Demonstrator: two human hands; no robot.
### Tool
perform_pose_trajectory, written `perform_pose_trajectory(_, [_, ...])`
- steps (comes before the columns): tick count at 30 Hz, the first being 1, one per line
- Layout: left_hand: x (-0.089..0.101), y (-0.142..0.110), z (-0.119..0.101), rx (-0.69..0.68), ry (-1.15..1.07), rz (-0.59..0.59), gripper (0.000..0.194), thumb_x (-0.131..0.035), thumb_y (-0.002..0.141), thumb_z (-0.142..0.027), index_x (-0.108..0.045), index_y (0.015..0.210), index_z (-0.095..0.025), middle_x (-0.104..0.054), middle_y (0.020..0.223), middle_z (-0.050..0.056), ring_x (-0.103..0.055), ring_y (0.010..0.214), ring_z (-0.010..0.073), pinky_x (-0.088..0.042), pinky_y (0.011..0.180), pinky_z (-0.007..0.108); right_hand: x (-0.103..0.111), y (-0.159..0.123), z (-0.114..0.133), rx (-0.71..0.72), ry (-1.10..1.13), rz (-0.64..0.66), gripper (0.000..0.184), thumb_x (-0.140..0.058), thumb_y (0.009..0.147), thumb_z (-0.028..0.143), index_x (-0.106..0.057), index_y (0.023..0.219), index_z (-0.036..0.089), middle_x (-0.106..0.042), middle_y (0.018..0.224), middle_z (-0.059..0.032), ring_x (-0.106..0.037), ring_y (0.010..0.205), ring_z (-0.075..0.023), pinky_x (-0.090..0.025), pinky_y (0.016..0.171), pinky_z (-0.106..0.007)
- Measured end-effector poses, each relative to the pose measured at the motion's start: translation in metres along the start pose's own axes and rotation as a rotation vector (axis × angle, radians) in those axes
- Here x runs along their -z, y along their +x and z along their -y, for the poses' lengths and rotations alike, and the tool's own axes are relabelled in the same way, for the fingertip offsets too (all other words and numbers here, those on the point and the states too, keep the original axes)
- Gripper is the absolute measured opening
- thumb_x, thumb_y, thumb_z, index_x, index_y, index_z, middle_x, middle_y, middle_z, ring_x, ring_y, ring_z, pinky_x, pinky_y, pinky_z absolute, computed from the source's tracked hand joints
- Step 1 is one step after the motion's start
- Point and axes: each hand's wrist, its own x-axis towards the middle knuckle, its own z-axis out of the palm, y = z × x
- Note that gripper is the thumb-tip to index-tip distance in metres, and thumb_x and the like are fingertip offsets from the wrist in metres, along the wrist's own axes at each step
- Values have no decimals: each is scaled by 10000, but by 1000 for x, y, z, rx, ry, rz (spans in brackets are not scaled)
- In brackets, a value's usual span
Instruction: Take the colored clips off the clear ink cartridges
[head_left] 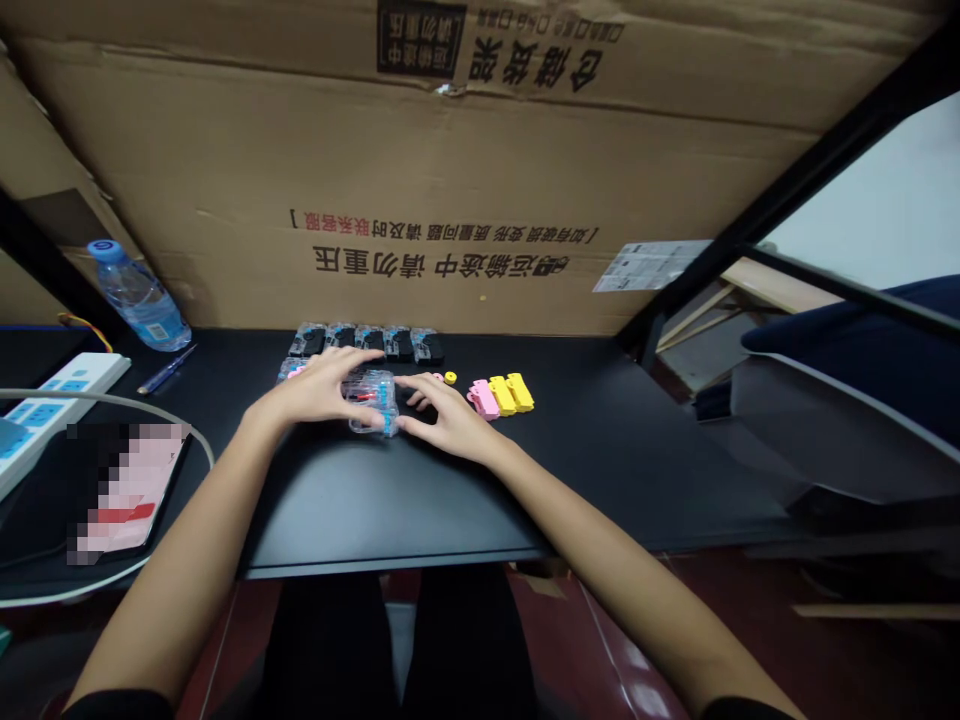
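Observation:
A small clear plastic case [373,401] with blue and red parts inside sits on the black desk [600,440]. My left hand [319,390] lies over its left side with the fingers curled onto its top. My right hand [442,415] touches its right side, thumb at the case's lower edge and fingers spread on the desk. Behind the hands stands a row of several similar black-and-clear cases [367,342]. Right of my right hand lie a pink piece [484,398], two yellow pieces [511,393] and a small yellow ring [450,377].
A large cardboard sheet [450,200] walls off the back. At the left are a water bottle [139,298], a blue pen [165,370], a white power strip [45,410] with a cable, and a phone [124,490]. A black frame post [750,220] rises at the right.

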Motion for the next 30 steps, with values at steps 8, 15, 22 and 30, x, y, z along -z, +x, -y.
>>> perform_pose_trajectory(8, [34,-18,16,693,357,-174,705,-528,883,-821,-708,1195,-215,-723,1302,218,-708,1183,446,-563,945,529,8,-2,3,-9,13,-47,385,-632,1035,329,-634,1416,265,-662,1346,-113,-693,1009,-214,-628,828,-406])
perform_pose_trajectory(15, [33,-19,23,805,338,-34,582,-765,713,-655,-665,1100,-231,-799,1093,199,-766,1009,438,-580,818,482,11,-2,4,-35,12,-80,373,-609,1030,326,-652,1396,269,-674,1333,-113,-716,985,-216,-624,790,-399])
perform_pose_trajectory(22, [19,-9,-15,274,167,-505,491,-687,883,-554,-594,1255,-248,-728,1271,127,-687,1184,331,-558,948,411,9,5,9,-82,125,-236,378,-628,1019,362,-663,1373,235,-742,1191,-99,-707,883,-197,-619,774,-385])
perform_pose_trajectory(30, [-42,11,-60,-122,-306,-454,381,-745,919,-488,-611,1166,-232,-692,1193,83,-680,1025,227,-560,861,351,19,7,15,-301,651,-200,455,-784,900,643,-723,971,197,-710,727,-19,-701,640,-173,-612,561,-296])
